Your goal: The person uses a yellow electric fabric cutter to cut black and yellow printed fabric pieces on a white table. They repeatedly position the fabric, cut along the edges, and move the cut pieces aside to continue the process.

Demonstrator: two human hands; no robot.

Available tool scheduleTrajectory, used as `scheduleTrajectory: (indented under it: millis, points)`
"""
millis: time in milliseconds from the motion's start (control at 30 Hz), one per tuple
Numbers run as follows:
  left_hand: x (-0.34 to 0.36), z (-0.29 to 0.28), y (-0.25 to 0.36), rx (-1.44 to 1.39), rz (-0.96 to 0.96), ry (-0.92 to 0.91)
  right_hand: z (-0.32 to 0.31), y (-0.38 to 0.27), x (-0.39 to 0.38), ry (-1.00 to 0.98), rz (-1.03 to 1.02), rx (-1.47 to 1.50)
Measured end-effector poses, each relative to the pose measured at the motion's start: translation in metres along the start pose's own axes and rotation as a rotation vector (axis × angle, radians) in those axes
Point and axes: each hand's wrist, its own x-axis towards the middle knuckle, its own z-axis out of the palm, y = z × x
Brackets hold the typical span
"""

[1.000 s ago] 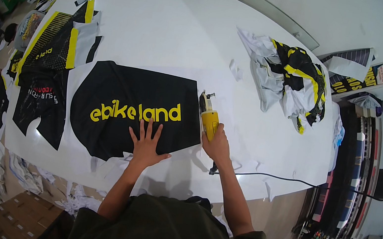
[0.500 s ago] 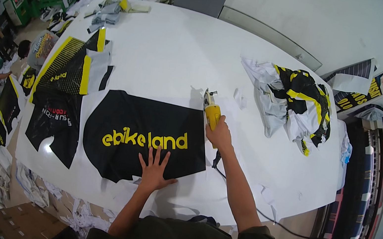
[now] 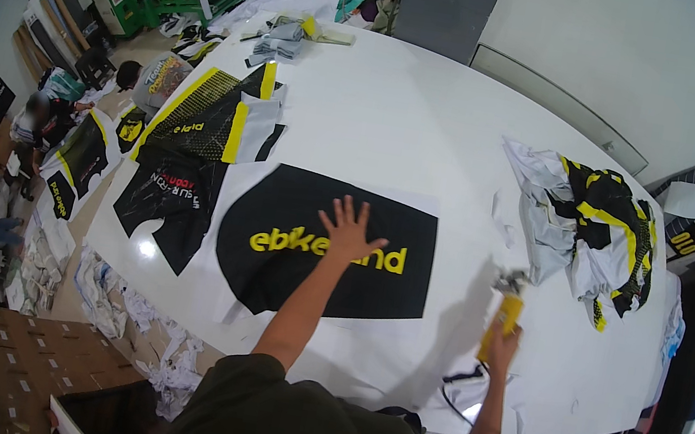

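Observation:
A black fabric panel with yellow lettering (image 3: 294, 209) lies flat on the white table. My left hand (image 3: 350, 234) rests on its upper middle, fingers spread, covering part of the lettering. To the right of the panel, apart from it, my right hand (image 3: 505, 344) grips a yellow handheld electric cloth cutter (image 3: 506, 315). The cutter's metal head points away from me and is slightly blurred. From its rear end a black cord (image 3: 455, 407) runs down and off to the right.
Black-and-yellow cut pieces (image 3: 187, 137) lie at the left, and a crumpled fabric heap (image 3: 604, 230) at the right. Folded grey fabric (image 3: 281, 38) sits at the far edge. Scraps and a cardboard box (image 3: 25, 357) are below left. Other people (image 3: 40, 118) are beyond the table's left.
My left hand has moved from the panel's near edge to its upper middle. My right hand has carried the cutter away from the panel's right edge, rightward and nearer. The view has shifted.

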Motion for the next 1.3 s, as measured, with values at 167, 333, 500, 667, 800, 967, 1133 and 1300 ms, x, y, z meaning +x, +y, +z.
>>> scheduleTrajectory:
  millis: [167,333,500,667,800,967,1133,1300]
  points:
    - [-0.099,0.045,0.110,0.183,0.646,-0.258,-0.123,0.071,-0.037,0.165,0.123,0.151]
    - [-0.148,0.059,0.164,-0.250,0.844,-0.742,-0.172,0.074,-0.072,0.277,0.238,0.270]
    - [-0.061,0.098,0.182,0.056,0.467,0.126,-0.179,0.069,-0.098,0.279,0.309,0.286]
    - [0.140,0.051,0.125,0.183,0.104,0.199,-0.172,0.053,-0.115,0.174,0.336,0.387]
    - [0.164,0.010,0.139,0.135,0.073,0.289,-0.163,0.054,-0.122,0.136,0.353,0.451]
    - [0.033,0.042,0.160,0.103,0.193,-0.193,-0.136,0.036,-0.130,0.012,0.342,0.430]
    - [-0.017,0.026,0.080,0.107,0.293,-0.204,-0.105,0.032,-0.161,-0.087,0.123,0.147]
    - [-0.069,-0.027,-0.007,0.174,0.273,-0.444,-0.077,-0.007,-0.220,-0.212,-0.039,-0.209]
